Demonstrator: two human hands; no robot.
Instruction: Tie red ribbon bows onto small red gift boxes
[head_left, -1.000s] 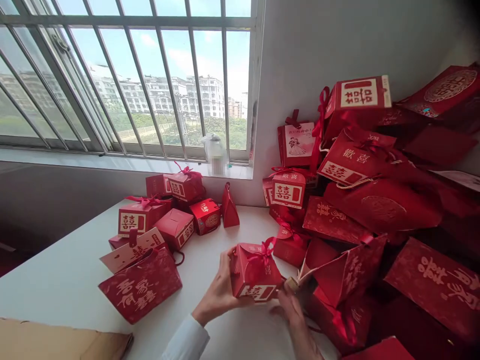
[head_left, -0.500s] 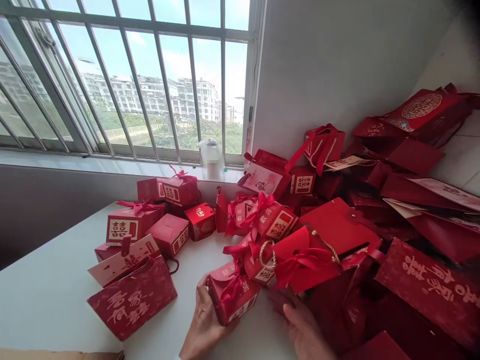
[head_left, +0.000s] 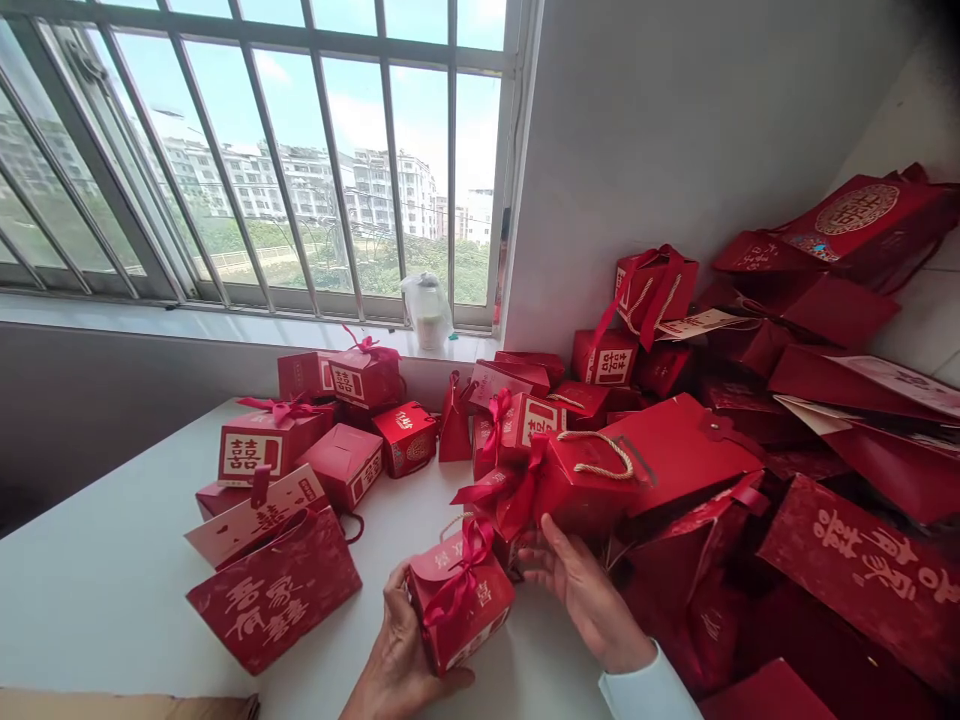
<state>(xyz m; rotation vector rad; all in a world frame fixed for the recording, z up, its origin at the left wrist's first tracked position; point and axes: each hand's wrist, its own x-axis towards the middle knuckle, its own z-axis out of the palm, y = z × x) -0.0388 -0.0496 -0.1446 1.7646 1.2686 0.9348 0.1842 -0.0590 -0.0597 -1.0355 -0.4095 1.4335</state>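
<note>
L hand [head_left: 401, 640] cups a small red gift box [head_left: 459, 610] from underneath & the left side, fingers curled round it, firm hold. Box sits low over the white table [head_left: 97, 570], tilted, w/ red satin ribbon [head_left: 466, 572] tied across its top & a pale label panel on the near end. Can't tell if its base touches the table.

R hand [head_left: 577, 590] is open, fingers spread, holding nothing, just right of the box. Fingertips are by a red rope-handled box [head_left: 581, 480]; can't tell if touching. White shirt cuff [head_left: 645, 690] at R wrist.

Left on table: cluster of red boxes [head_left: 345, 465], some w/ double-happiness labels, plus red bag w/ gold characters [head_left: 274, 590] lying flat. Right: big heap of red gift bags [head_left: 862, 540] against the pale wall [head_left: 675, 170]. Behind: barred window [head_left: 300, 170], wrapped bottle [head_left: 427, 312] on sill, apartment blocks [head_left: 296, 190] outside. Brown cardboard [head_left: 127, 705] at bottom edge.
</note>
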